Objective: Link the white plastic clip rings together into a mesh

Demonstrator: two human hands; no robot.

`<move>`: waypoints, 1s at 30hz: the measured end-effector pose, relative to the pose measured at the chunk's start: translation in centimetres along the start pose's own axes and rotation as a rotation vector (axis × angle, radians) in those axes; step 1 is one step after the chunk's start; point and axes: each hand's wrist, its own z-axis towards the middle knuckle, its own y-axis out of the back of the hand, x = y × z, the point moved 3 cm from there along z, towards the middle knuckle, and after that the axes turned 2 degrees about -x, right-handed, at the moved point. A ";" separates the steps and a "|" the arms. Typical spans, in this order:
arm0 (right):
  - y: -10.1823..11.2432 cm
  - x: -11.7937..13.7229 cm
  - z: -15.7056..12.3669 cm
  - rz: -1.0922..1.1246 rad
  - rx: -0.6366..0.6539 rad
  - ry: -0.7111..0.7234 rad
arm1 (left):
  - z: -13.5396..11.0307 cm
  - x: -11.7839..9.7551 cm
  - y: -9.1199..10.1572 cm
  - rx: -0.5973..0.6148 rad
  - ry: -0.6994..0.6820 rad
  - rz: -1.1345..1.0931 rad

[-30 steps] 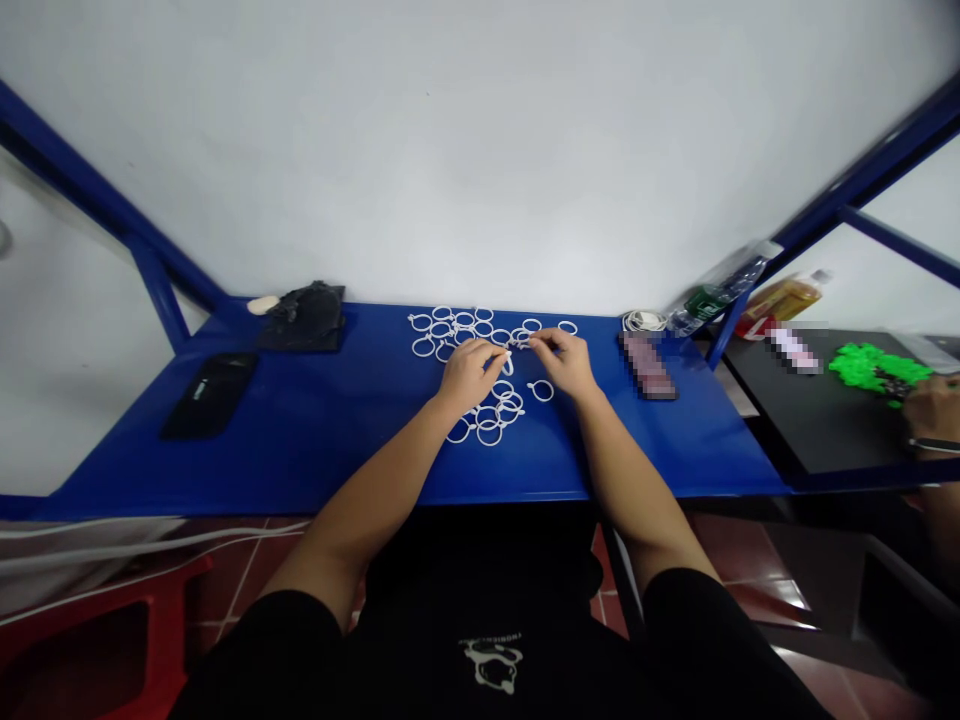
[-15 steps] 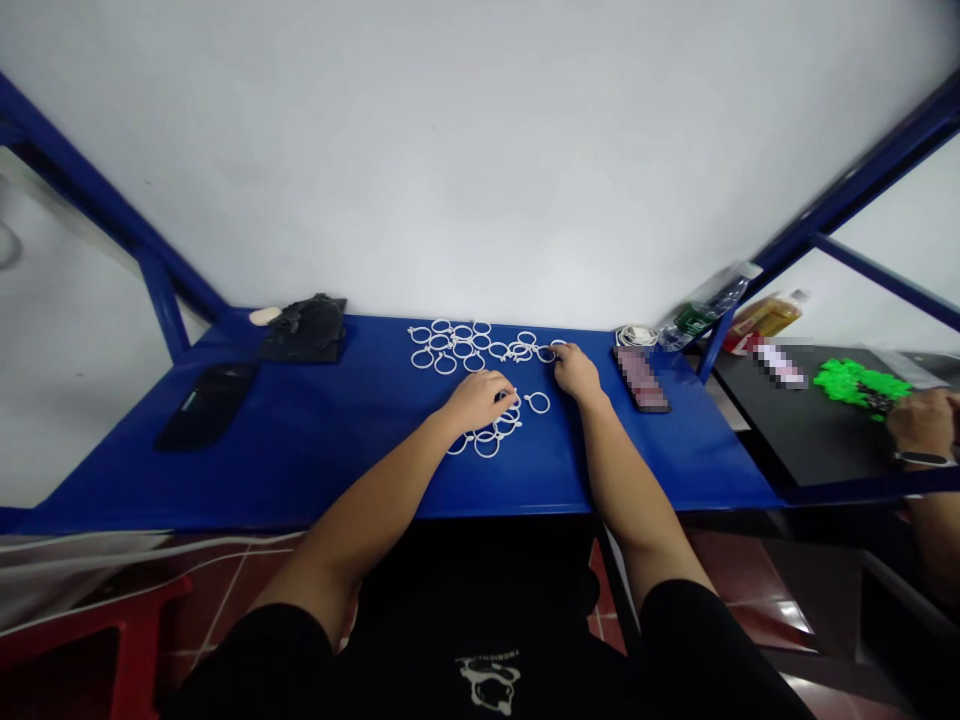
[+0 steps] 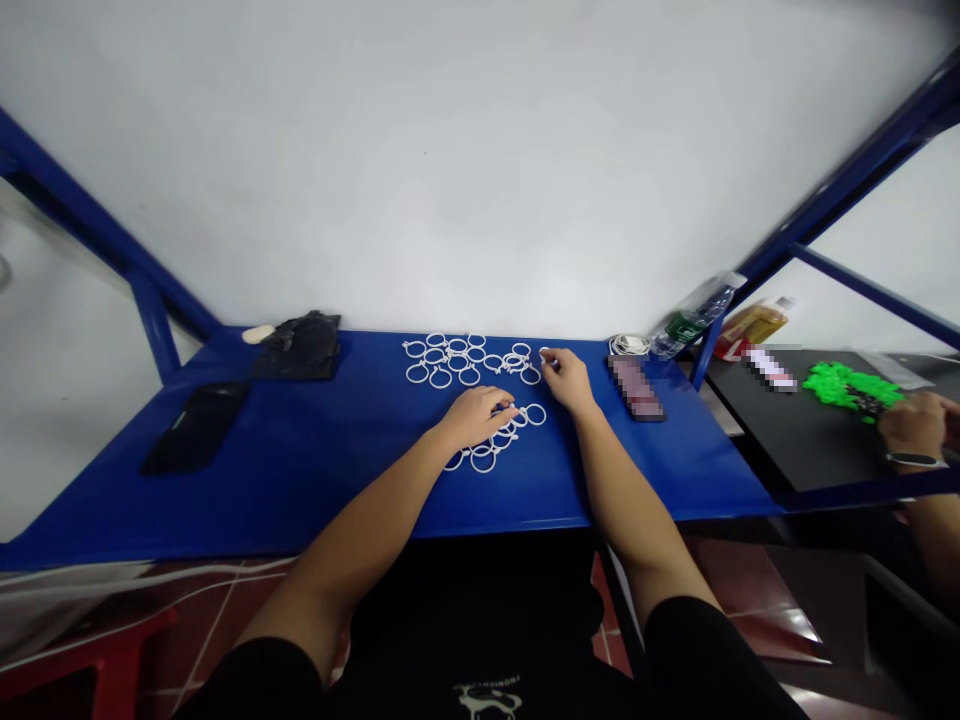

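Observation:
Several white plastic rings lie on the blue table [image 3: 315, 470]. A far group of rings [image 3: 457, 360] is spread in rows near the wall, and a nearer heap of rings [image 3: 495, 440] sits in front of me. My left hand [image 3: 476, 415] rests palm down on the near heap, fingers curled over one ring. My right hand [image 3: 566, 380] reaches to the right end of the far rows and pinches a white ring [image 3: 546, 356] between thumb and fingertips.
A black phone [image 3: 196, 425] and a dark cloth bundle [image 3: 298, 345] lie at the left. A second phone [image 3: 636, 388], a coiled white cable [image 3: 628, 345] and bottles [image 3: 694, 315] are at the right. Another person's hand [image 3: 911, 425] works on green parts [image 3: 844, 385] on a black table.
My hands have parted: the left dropped back onto the near heap, the right moved out to the right end of the far rows. The view tilted down slightly.

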 end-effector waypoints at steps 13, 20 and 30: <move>-0.7 9.4 -3.2 0.465 0.145 0.254 | 0.1 1.4 0.7 -0.370 -0.004 -0.019; -0.3 9.7 -3.3 0.426 0.167 0.346 | 0.2 1.2 1.0 -0.342 -0.004 0.052; -0.2 6.5 -2.2 0.203 0.061 0.223 | 0.3 1.6 1.0 -0.344 0.008 0.064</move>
